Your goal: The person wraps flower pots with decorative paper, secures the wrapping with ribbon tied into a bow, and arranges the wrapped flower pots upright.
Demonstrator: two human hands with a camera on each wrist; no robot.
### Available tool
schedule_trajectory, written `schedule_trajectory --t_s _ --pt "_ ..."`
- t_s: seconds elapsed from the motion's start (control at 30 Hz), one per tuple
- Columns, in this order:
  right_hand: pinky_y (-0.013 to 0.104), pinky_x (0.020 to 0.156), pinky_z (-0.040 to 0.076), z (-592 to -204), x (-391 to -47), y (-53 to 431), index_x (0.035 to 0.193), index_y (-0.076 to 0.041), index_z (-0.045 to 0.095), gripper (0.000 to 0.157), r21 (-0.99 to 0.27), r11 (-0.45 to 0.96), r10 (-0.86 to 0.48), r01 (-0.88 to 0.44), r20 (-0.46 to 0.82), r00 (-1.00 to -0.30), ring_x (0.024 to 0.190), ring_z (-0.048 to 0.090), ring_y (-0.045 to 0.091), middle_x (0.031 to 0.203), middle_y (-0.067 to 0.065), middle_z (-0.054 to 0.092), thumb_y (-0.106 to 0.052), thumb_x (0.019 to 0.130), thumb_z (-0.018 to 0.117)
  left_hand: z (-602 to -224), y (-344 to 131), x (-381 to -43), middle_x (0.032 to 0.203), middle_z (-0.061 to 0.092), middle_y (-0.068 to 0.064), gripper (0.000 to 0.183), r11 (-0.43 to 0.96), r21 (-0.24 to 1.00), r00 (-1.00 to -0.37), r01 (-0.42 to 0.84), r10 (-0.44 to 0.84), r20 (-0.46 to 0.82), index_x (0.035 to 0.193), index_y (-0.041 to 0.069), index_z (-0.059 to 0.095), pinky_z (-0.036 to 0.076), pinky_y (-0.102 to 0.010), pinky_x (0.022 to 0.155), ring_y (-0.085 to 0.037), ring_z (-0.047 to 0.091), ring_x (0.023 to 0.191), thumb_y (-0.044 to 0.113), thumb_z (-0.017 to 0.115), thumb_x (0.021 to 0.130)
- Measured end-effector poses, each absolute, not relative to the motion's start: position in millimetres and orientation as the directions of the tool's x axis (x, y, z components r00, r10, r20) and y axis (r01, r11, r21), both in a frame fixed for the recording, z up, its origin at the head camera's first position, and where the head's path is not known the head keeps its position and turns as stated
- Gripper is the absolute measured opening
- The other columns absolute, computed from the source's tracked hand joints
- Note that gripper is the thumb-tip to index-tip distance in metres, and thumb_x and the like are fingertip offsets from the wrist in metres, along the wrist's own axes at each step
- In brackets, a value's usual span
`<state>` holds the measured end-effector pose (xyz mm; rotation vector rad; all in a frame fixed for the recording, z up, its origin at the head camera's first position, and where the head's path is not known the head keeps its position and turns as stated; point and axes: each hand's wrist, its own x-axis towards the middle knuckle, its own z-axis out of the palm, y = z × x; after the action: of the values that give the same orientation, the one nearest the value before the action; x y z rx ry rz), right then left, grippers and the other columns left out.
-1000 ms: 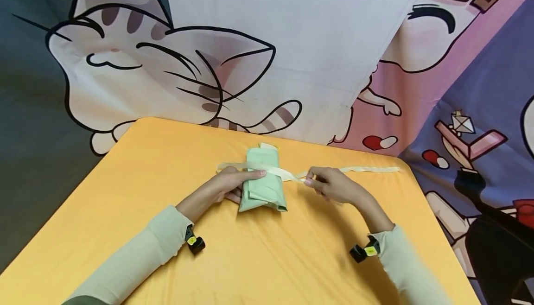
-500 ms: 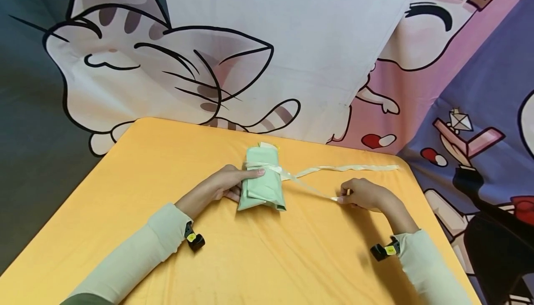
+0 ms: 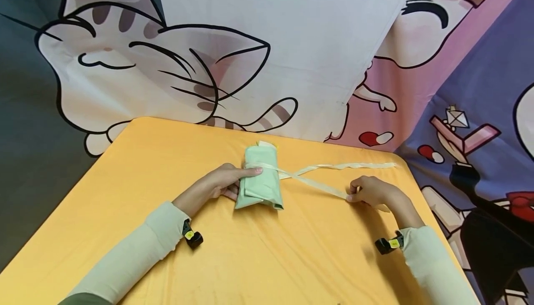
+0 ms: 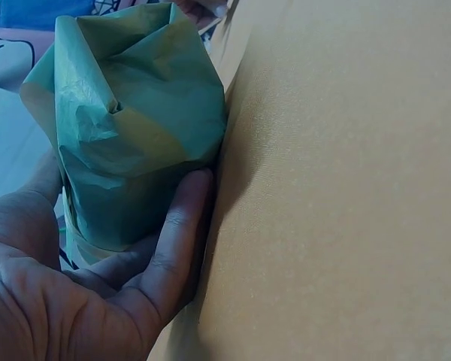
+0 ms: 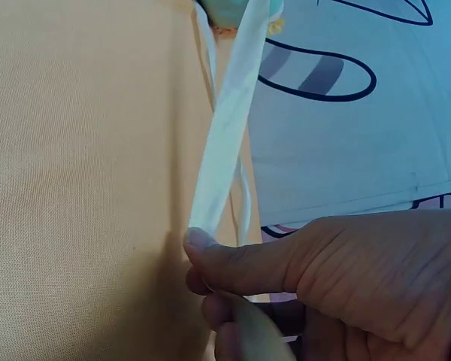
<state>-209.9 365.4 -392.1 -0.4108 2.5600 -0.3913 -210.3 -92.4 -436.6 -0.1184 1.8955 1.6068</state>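
A pale green paper-wrapped package lies on the yellow table, a cream ribbon wound round its middle. My left hand grips the package from its left side, thumb on top over the ribbon and fingers underneath. In the left wrist view, the folded paper end of the package faces the camera, with fingers curled below it. My right hand pinches one ribbon end between thumb and forefinger, the ribbon stretched straight from the package. Its loose tail hangs past the fingers in the right wrist view.
The other ribbon end lies wavy across the table toward the back right corner. Behind the table hangs a cloth backdrop printed with a cartoon cat and other figures.
My right hand has moved right and slightly toward me, drawing the ribbon from a short slack piece to a long straight stretch. My left hand keeps its hold on the package.
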Motion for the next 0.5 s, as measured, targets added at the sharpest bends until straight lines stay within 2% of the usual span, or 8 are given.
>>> schedule_trajectory --t_s 0.13,0.3,0.4,0.5 --pt "0.037 0.078 0.050 -389 -211 362 0.098 -0.011 0.074 0.016 -0.302 0.921 -0.355 -0.245 -0.399 -0.845 0.085 0.062 0.021 0.092 0.005 0.072 -0.024 0.104 0.082 -438 -93 -211 0.079 0.082 -0.004 0.057 0.248 0.850 -0.785 -0.464 0.329 -0.525 0.107 0.003 0.082 0.068 -0.031 0.064 -0.014 0.080 0.067 0.059 0.083 0.099" --pt "0.041 0.076 0.054 -383 -220 361 0.109 -0.004 0.076 0.018 -0.246 0.958 -0.229 -0.146 -0.352 -0.908 0.086 0.066 0.027 0.103 0.016 0.077 -0.021 0.107 0.073 -437 -93 -210 0.080 0.083 -0.005 0.057 0.247 0.851 -0.783 -0.463 0.336 -0.524 0.108 0.002 0.082 0.068 -0.031 0.065 -0.014 0.080 0.068 0.059 0.083 0.099" --pt "0.038 0.068 0.054 -382 -235 367 0.096 -0.001 0.071 0.028 -0.252 0.968 -0.068 0.012 -0.304 -0.950 0.076 0.069 0.028 0.090 0.016 0.075 -0.023 0.110 0.060 -436 -93 -210 0.079 0.082 -0.005 0.059 0.246 0.855 -0.788 -0.457 0.334 -0.517 0.108 0.002 0.082 0.068 -0.031 0.065 -0.014 0.080 0.067 0.060 0.083 0.099" --pt "0.035 0.060 0.053 -388 -250 381 0.076 -0.008 0.060 0.045 -0.300 0.936 0.095 0.182 -0.283 -0.955 0.064 0.070 0.026 0.069 0.008 0.065 -0.032 0.113 0.052 -438 -92 -210 0.079 0.082 -0.005 0.061 0.247 0.857 -0.789 -0.452 0.338 -0.513 0.109 0.001 0.082 0.068 -0.032 0.065 -0.015 0.081 0.068 0.061 0.082 0.099"
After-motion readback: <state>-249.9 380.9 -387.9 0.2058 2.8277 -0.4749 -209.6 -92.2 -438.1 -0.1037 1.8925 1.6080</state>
